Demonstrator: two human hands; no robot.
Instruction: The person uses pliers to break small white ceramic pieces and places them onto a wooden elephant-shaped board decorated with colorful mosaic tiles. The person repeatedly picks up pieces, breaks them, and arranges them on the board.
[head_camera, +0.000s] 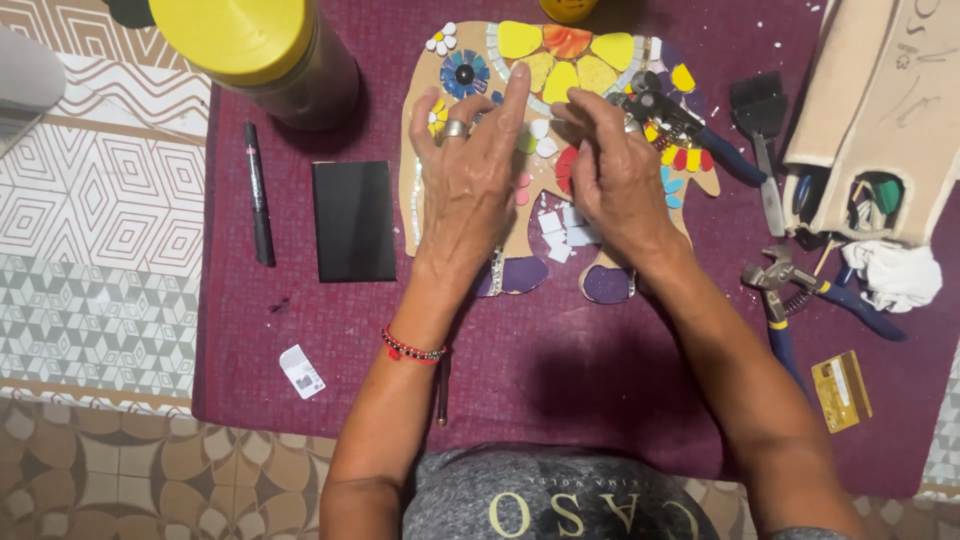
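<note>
- The right hand is curling its fingertips together over the middle of the mosaic board, apparently pinching a small tile piece against it; the piece itself is hidden, so what is being gripped cannot be told for sure.
- The left hand is lying spread and flat on the board, fingers extended, index reaching toward the yellow petals; it is gripping nothing and seems to be pressing the board down so it is not sliding.
- The board, shaped like an animal, is lying flat on the maroon cloth, right in front of the person, with loose white tile bits sitting just beside the fingers.
- Both wrists are angling inward, forearms converging from the body toward the work; a red bead bracelet is circling the left wrist.
- Tile nippers are resting on the board's right part, touching it, close to the right hand.
- 1 more pair of pliers is lying further right, well apart from the hands.
- A black tile and a black marker are lying left of the board.
</note>
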